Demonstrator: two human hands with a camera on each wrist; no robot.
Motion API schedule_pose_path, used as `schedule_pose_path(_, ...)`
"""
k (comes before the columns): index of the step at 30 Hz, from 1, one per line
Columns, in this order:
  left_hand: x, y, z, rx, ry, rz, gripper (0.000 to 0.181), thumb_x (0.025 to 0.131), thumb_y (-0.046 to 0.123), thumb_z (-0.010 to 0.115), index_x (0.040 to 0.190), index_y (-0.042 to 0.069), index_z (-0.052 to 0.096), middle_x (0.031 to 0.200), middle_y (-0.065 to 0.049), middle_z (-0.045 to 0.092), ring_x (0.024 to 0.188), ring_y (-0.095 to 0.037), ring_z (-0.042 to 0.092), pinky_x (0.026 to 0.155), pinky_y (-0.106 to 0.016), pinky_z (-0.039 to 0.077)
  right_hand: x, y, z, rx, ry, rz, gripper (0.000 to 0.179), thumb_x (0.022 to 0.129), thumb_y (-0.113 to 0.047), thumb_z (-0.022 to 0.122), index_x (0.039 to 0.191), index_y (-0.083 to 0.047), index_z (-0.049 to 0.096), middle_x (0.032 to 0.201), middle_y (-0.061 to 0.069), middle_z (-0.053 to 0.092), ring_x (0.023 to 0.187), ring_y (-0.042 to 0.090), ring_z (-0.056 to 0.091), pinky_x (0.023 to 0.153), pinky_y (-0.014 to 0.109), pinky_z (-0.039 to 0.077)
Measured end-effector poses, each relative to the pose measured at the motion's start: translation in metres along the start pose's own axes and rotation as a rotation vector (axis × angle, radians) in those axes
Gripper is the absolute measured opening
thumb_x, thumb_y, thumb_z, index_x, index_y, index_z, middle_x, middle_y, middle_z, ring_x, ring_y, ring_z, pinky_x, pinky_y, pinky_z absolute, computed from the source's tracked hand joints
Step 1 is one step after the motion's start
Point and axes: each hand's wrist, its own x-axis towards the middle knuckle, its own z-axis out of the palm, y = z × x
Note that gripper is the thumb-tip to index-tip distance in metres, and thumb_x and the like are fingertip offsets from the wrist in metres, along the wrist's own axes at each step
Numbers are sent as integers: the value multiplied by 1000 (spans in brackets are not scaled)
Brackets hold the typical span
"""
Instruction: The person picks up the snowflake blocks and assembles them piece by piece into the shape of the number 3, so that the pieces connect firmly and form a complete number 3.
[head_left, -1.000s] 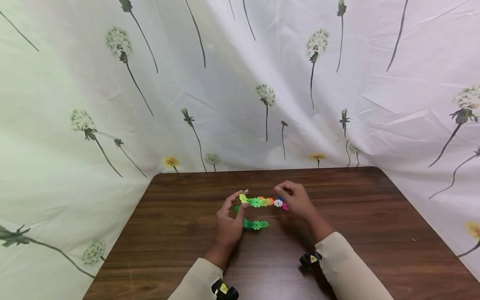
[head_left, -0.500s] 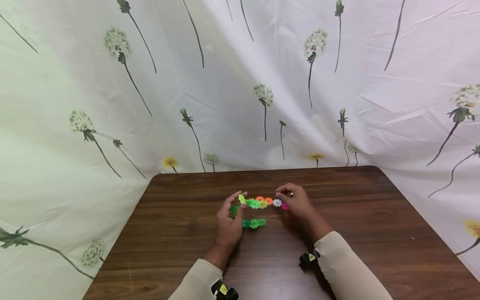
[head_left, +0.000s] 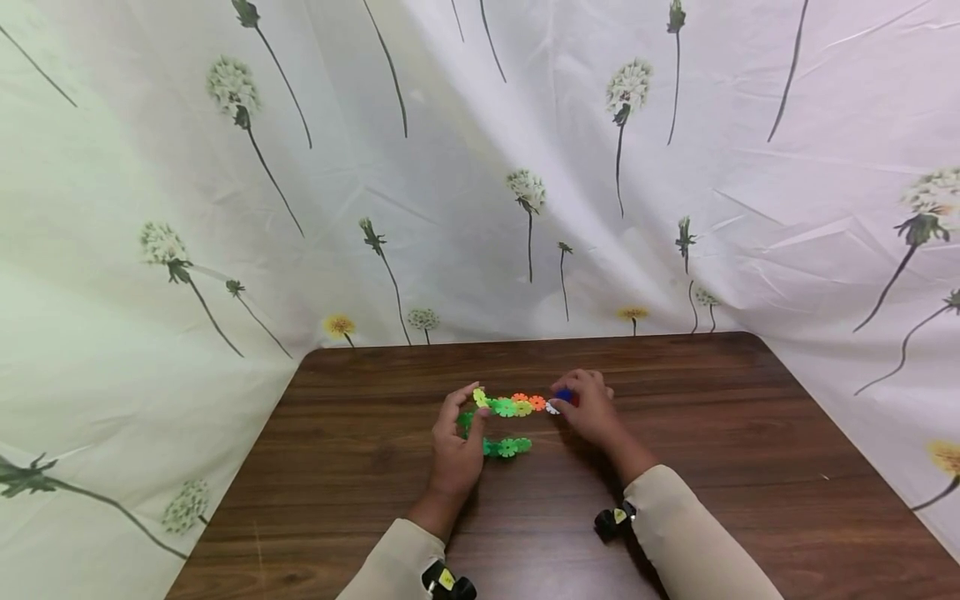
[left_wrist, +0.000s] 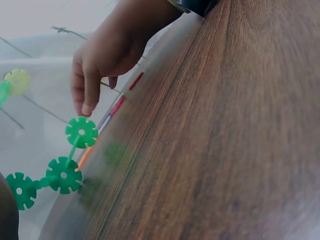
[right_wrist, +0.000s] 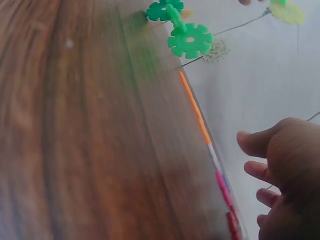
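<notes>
My left hand (head_left: 457, 446) holds a chain of interlocking flower-shaped plastic discs between thumb and fingers. Its green discs (left_wrist: 64, 175) hang raised over the table, with a shadow below. A yellow disc (head_left: 480, 398) shows between the fingertips. Orange discs (head_left: 537, 403) and a white disc (head_left: 552, 407) lie flat further right. Over the right end, beside a blue disc (head_left: 564, 395), is my right hand (head_left: 592, 408). In the right wrist view its loosely bent fingers (right_wrist: 257, 142) stand apart with nothing between them. Pink (right_wrist: 222, 187) and red pieces (right_wrist: 233, 225) lie flat below that hand.
The brown wooden table (head_left: 360, 483) has a far edge close behind the discs. A white cloth with a dandelion print (head_left: 450, 208) hangs behind it. Black wrist cameras (head_left: 448, 581) sit on both sleeves.
My right hand has shifted slightly at the chain's right end; the blue disc shows more and the pink one is now hidden in the head view. The left hand has barely moved.
</notes>
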Motion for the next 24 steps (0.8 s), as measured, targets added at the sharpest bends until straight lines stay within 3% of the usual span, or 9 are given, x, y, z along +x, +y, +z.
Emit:
schedule_pose_path(5, 0, 2, 0, 6, -9, -18, 41, 107, 7, 68, 148, 10, 61, 142, -13, 70, 141, -32, 62, 117, -16, 42, 0, 4, 2, -97, -30, -12, 23, 101, -19, 80, 120, -7, 81, 140, 16, 65, 147, 49, 39, 114, 75, 21)
schedule_pose_path(8, -1, 3, 0, 19, -5, -22, 42, 107, 6, 68, 148, 10, 61, 144, -19, 67, 141, -26, 60, 119, -25, 45, -1, 6, 4, -142, -46, -16, 27, 101, -23, 80, 124, -8, 80, 147, 17, 61, 151, 49, 33, 116, 76, 17)
schedule_pose_path(12, -2, 3, 0, 42, 4, -26, 41, 106, 6, 68, 147, 10, 62, 145, -17, 64, 141, -19, 57, 118, -35, 46, -3, 5, 5, -170, -60, -10, 30, 101, -24, 80, 127, -8, 79, 156, 18, 56, 157, 49, 26, 118, 76, 13)
schedule_pose_path(20, -2, -3, 0, 41, 7, -6, 42, 106, 3, 67, 147, 12, 63, 141, -12, 66, 133, -16, 60, 113, -40, 51, -5, 4, 5, -209, -88, 21, 29, 102, -26, 79, 127, -11, 80, 161, 17, 52, 162, 51, 17, 119, 77, 10)
schedule_pose_path(24, -2, -3, -1, 42, 9, -5, 43, 106, 4, 68, 148, 13, 63, 141, -10, 66, 132, -16, 61, 113, -36, 51, -4, 4, 6, -203, -100, 26, 22, 103, -25, 78, 121, -13, 81, 162, 16, 51, 163, 50, 16, 120, 76, 9)
